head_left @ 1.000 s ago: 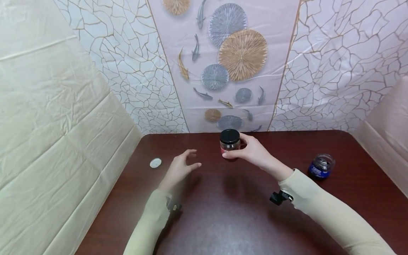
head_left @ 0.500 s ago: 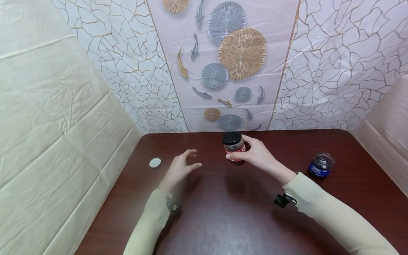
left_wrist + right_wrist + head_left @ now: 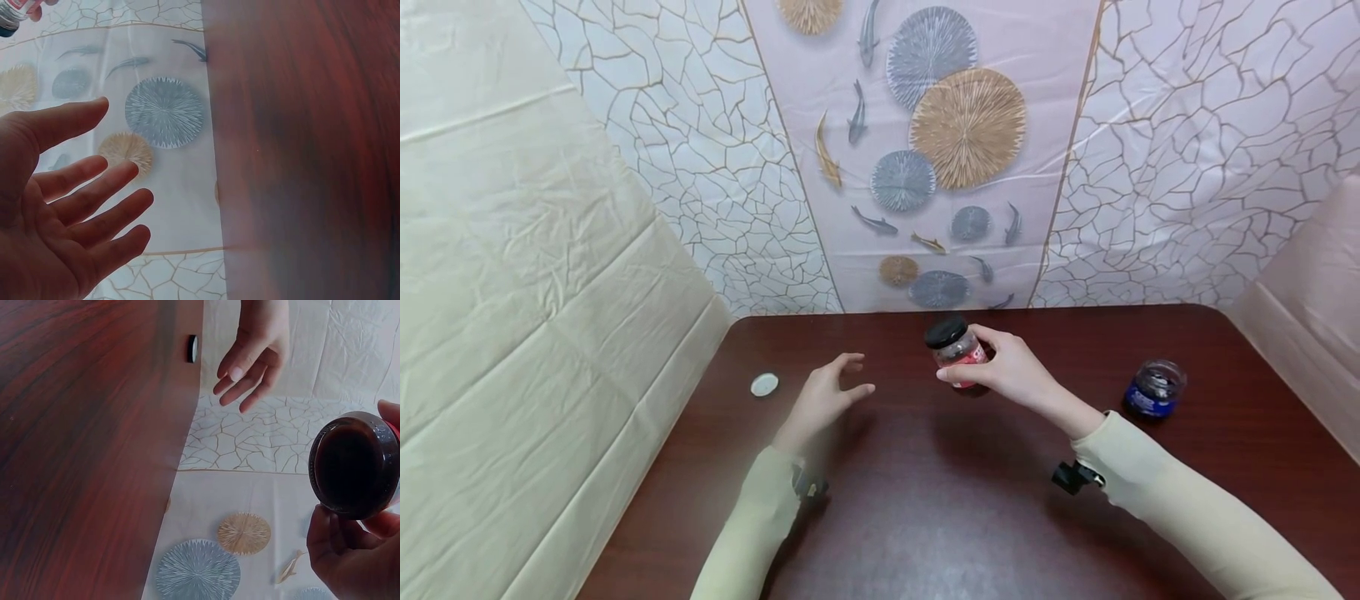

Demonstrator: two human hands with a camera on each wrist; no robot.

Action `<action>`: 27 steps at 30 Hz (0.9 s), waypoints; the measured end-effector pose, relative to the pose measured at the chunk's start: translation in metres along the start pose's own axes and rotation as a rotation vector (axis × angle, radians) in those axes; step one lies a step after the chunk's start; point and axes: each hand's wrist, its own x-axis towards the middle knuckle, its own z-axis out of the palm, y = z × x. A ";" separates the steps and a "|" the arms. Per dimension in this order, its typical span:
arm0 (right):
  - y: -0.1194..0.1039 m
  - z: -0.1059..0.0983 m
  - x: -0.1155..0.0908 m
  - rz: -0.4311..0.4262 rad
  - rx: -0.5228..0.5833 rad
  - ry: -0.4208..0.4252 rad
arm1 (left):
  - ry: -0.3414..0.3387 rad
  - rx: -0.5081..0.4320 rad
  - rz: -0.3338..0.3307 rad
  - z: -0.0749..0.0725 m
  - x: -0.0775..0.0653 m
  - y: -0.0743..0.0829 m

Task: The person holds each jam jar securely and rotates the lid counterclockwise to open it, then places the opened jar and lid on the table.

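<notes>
My right hand (image 3: 1011,367) grips a glass jar (image 3: 957,353) with a black lid and a red label, thumb on the near side. The jar is held above the table, its lid end tilted to the left. From the right wrist, its dark round base (image 3: 347,467) faces the camera, with fingers around the side. My left hand (image 3: 822,402) hovers left of the jar, fingers spread and holding nothing; the left wrist view shows its palm (image 3: 44,244) bare. A corner of the jar (image 3: 19,9) appears at that view's top left.
A small round lid (image 3: 764,385), pale side up, lies on the dark red-brown table (image 3: 925,517) at the far left. An open glass jar with a blue label (image 3: 1154,390) stands on the right side. Patterned cloth (image 3: 940,208) hangs behind the table's back edge.
The right hand has drawn the jar slightly right and nearer, and the jar has gone from upright to tilted, lid leftward. My left hand has stayed in place.
</notes>
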 end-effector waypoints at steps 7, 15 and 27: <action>0.003 -0.001 -0.005 -0.016 0.005 -0.001 | -0.005 -0.003 0.086 -0.001 0.002 0.014; 0.004 0.001 -0.010 -0.031 0.013 -0.011 | -0.074 -0.033 0.232 -0.005 0.000 0.042; 0.004 0.006 -0.014 -0.046 0.022 -0.037 | -0.115 -0.034 0.380 -0.010 -0.006 0.080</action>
